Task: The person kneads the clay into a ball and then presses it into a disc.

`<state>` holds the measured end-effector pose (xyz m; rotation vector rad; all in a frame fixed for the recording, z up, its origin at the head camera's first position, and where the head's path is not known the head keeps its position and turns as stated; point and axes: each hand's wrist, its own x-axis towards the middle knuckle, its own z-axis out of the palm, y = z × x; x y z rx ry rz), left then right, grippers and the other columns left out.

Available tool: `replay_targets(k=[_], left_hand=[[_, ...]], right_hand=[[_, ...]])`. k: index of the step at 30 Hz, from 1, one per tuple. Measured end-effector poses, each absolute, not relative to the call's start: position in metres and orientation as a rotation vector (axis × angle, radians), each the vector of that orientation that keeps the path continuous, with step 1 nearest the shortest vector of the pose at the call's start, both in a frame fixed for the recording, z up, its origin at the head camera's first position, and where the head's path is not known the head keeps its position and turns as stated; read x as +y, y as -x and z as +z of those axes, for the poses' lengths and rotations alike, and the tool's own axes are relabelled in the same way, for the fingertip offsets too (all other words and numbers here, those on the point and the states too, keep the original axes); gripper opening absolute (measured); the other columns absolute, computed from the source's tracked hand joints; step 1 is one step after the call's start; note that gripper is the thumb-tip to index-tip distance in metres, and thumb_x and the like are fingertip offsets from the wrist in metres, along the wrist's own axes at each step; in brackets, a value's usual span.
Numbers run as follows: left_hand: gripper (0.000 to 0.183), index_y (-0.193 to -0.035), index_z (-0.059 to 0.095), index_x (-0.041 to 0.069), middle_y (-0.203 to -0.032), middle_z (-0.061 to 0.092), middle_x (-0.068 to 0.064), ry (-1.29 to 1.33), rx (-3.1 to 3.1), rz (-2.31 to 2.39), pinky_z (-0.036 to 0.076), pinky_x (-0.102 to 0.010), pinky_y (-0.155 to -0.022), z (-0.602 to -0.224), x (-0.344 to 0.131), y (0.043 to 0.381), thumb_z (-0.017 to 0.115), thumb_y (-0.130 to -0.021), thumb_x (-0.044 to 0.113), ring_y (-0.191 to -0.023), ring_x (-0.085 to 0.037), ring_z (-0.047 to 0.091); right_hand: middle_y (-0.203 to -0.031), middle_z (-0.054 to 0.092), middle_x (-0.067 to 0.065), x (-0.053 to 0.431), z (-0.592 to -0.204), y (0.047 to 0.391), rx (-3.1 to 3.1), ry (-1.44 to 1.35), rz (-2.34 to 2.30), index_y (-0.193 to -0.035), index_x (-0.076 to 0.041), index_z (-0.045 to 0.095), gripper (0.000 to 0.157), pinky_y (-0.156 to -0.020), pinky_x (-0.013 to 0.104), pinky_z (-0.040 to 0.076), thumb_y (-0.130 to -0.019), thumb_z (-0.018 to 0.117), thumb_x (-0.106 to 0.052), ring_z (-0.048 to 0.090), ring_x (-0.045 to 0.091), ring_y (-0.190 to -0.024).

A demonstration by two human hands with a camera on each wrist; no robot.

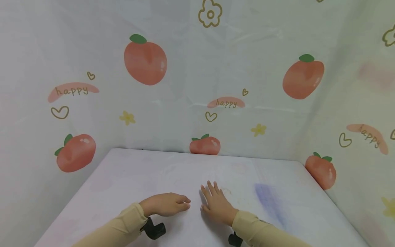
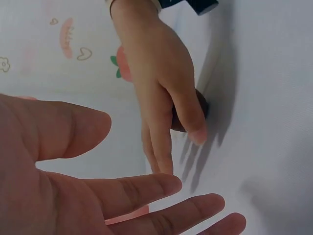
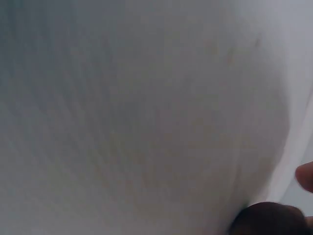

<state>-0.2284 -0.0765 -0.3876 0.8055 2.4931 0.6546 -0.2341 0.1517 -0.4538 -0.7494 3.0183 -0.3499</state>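
Observation:
In the head view my right hand (image 1: pixel 217 204) is palm down over the white tabletop, its fingers straight and spread. The left wrist view shows a dark brown rounded thing (image 2: pixel 203 104) under that hand, partly hidden behind the thumb; its kind cannot be told. A dark rounded shape (image 3: pixel 269 220) also shows at the lower edge of the right wrist view, near a fingertip (image 3: pixel 305 177). My left hand (image 1: pixel 166 204) hovers to the left, thumb and fingers apart, pointing at the right hand and holding nothing.
The white table (image 1: pixel 148 168) carries a blue-violet stain (image 1: pixel 270 202) on its right side. Behind and beside it hangs a white curtain (image 1: pixel 185 68) printed with red fruit and hearts. A black wrist mount (image 1: pixel 155 230) hangs below the left sleeve.

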Motion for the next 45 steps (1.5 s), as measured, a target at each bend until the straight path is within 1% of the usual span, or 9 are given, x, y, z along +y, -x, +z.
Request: replay_targets(k=[2,10,18,23,28,36,45], left_hand=[[0.042,-0.126,0.063,0.008,-0.124,0.066,-0.003,-0.814,2.494,0.657,0.045,-0.048,-0.101,-0.387,-0.076,0.229,0.048,-0.1,0.036,-0.12,-0.024,0.058],[0.042,-0.127,0.062,0.008,-0.126,0.065,-0.003,-0.807,2.477,0.666,0.044,-0.049,-0.103,-0.386,-0.076,0.23,0.048,-0.1,0.036,-0.122,-0.025,0.057],[0.043,-0.128,0.062,0.009,-0.126,0.065,-0.004,-0.815,2.483,0.651,0.044,-0.05,-0.103,-0.384,-0.072,0.23,0.047,-0.1,0.037,-0.121,-0.024,0.058],[0.042,-0.128,0.062,0.009,-0.128,0.064,-0.005,-0.795,2.484,0.641,0.043,-0.05,-0.104,-0.382,-0.071,0.231,0.048,-0.1,0.036,-0.122,-0.025,0.057],[0.042,-0.129,0.062,0.01,-0.13,0.062,-0.005,-0.797,2.487,0.634,0.042,-0.051,-0.105,-0.381,-0.071,0.232,0.047,-0.1,0.037,-0.125,-0.025,0.055],[0.044,-0.129,0.061,0.008,-0.131,0.062,-0.006,-0.811,2.478,0.656,0.041,-0.052,-0.106,-0.38,-0.072,0.232,0.046,-0.101,0.037,-0.126,-0.027,0.054],[0.046,-0.132,0.059,0.008,-0.134,0.06,-0.006,-0.813,2.455,0.684,0.039,-0.051,-0.108,-0.379,-0.072,0.234,0.043,-0.102,0.039,-0.129,-0.027,0.051]], right_hand=[[-0.153,0.026,0.03,0.152,-0.456,0.239,3.032,0.739,-0.356,-0.148,-0.001,0.034,0.062,-0.107,0.065,0.03,-0.097,0.055,-0.029,0.021,0.052,-0.141],[-0.157,0.018,0.027,0.155,-0.465,0.255,3.023,0.647,-0.438,-0.151,-0.004,0.03,0.065,-0.11,0.068,0.022,-0.099,0.05,-0.039,0.011,0.049,-0.144],[-0.16,0.013,0.023,0.152,-0.473,0.261,3.05,0.614,-0.454,-0.153,-0.01,0.027,0.073,-0.11,0.07,0.016,-0.096,0.049,-0.051,0.006,0.049,-0.145],[-0.16,0.013,0.022,0.151,-0.475,0.261,3.067,0.612,-0.438,-0.154,-0.014,0.025,0.076,-0.109,0.072,0.017,-0.095,0.047,-0.055,0.006,0.049,-0.145],[-0.16,0.014,0.023,0.152,-0.474,0.26,3.081,0.628,-0.433,-0.154,-0.014,0.026,0.075,-0.107,0.074,0.018,-0.095,0.048,-0.055,0.009,0.051,-0.144],[-0.158,0.015,0.026,0.152,-0.471,0.254,3.089,0.631,-0.463,-0.153,-0.013,0.029,0.076,-0.103,0.077,0.02,-0.093,0.051,-0.054,0.009,0.055,-0.143],[-0.16,0.013,0.021,0.154,-0.48,0.258,3.094,0.598,-0.447,-0.154,-0.021,0.028,0.075,-0.105,0.075,0.02,-0.093,0.046,-0.06,0.007,0.052,-0.144]])
